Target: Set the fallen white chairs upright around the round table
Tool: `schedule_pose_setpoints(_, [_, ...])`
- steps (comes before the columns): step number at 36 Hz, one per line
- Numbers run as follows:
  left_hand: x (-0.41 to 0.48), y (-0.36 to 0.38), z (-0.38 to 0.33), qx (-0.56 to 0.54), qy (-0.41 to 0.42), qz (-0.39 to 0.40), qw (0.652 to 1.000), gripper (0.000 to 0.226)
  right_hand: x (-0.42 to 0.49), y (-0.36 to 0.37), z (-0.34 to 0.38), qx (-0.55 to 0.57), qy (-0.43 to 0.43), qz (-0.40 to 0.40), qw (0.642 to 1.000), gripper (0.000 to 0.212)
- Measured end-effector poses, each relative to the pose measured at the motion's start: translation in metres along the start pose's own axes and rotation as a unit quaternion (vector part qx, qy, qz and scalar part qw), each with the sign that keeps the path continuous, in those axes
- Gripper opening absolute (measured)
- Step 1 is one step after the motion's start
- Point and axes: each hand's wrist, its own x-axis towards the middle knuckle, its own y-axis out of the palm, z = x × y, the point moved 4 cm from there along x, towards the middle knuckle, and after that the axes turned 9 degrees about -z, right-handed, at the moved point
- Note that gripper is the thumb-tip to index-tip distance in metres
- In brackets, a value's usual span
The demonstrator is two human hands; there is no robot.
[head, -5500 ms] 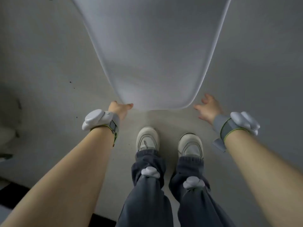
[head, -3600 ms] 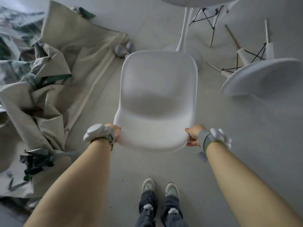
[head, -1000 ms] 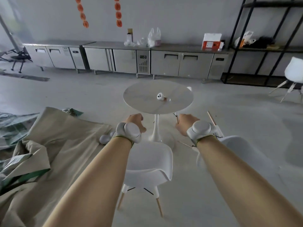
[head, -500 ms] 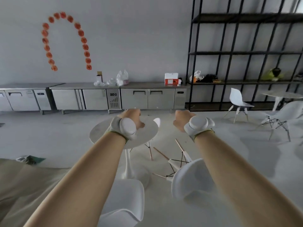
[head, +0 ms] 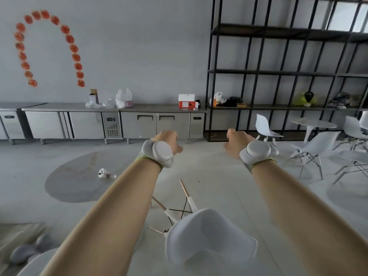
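Note:
A fallen white chair (head: 209, 240) lies on its side on the floor between my forearms, its wooden legs (head: 184, 189) pointing up and away. The round grey table (head: 79, 176) stands to the left with a small white object (head: 102, 173) on top. The chair set upright earlier shows only as a white edge (head: 37, 261) at the bottom left. My left hand (head: 169, 142) and my right hand (head: 237, 142) are held out in front at chest height, well above the fallen chair, loosely curled and holding nothing.
Steel counters (head: 111, 124) line the far wall. A black shelving rack (head: 288, 72) stands at the right. Another table (head: 313, 124) with several upright white chairs (head: 316, 148) is at the far right. Crumpled cloth (head: 20, 242) lies at the bottom left.
The view has swung right and dropped. The fallen chair now sits lower and closer between my arms, the table has shifted left, and both hands stay raised and empty.

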Motion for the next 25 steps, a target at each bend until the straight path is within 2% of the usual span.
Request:
schedule_pose_setpoints(5, [0.057, 0.037, -0.039, -0.015, -0.011, 0.012, 1.000, 0.046, 0.056, 0.029, -0.048, -0.002, 0.006, 0.011, 1.000, 0.028])
schedule_pose_setpoints(9, [0.106, 0.075, -0.050, -0.012, -0.016, 0.026, 0.999, 0.049, 0.104, 0.072, -0.076, 0.007, 0.010, 0.014, 1.000, 0.009])
schedule_pose_setpoints(14, [0.167, 0.117, -0.053, -0.008, -0.019, 0.040, 0.999, 0.050, 0.167, 0.118, -0.096, 0.012, 0.028, 0.004, 1.000, 0.011])
schedule_pose_setpoints(21, [0.261, 0.152, -0.055, -0.015, -0.026, 0.051, 0.998, 0.050, 0.254, 0.160, -0.105, 0.029, 0.039, 0.031, 0.998, 0.011])
schedule_pose_setpoints(25, [0.302, 0.179, -0.058, -0.014, -0.033, 0.062, 0.997, 0.047, 0.292, 0.194, -0.117, 0.037, 0.043, 0.057, 0.997, 0.021])
